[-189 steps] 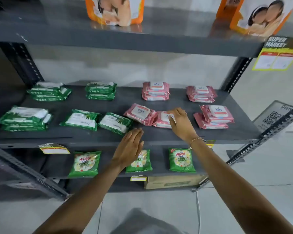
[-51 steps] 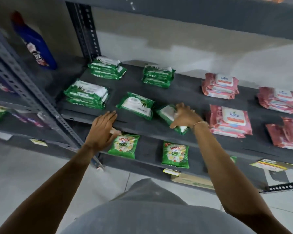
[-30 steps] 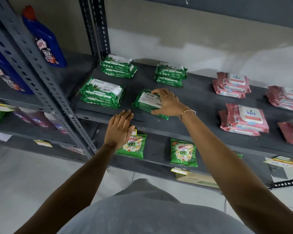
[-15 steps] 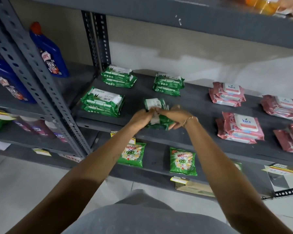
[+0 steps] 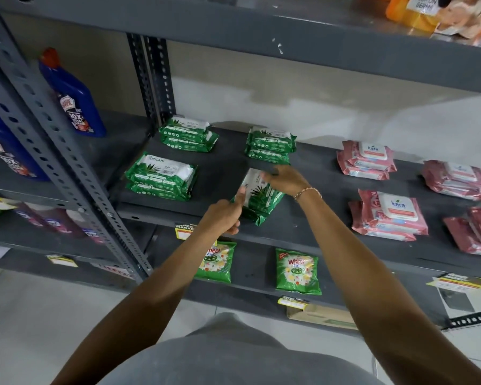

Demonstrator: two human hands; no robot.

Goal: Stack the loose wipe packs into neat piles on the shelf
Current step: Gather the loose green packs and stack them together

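Note:
Two green wipe packs (image 5: 261, 202), one on the other, lie turned lengthwise near the front of the grey shelf (image 5: 311, 176). My left hand (image 5: 222, 216) pinches their near end and my right hand (image 5: 285, 179) grips their far end. Three other green piles stand around them: front left (image 5: 161, 176), back left (image 5: 188, 133) and back middle (image 5: 271, 144). To the right are pink wipe piles, at the back (image 5: 365, 159), at the front (image 5: 389, 215) and further right (image 5: 457, 180).
Perforated grey uprights (image 5: 67, 173) separate this bay from blue bottles (image 5: 72, 95) on the left. Green detergent pouches (image 5: 297, 270) lie on the lower shelf. The upper shelf (image 5: 289, 31) overhangs close above. A cardboard box (image 5: 322, 316) sits below.
My right hand laid a loose green pack on another. Both hands then took hold of the pair and turned it lengthwise; it now sits a little further back than half a second ago.

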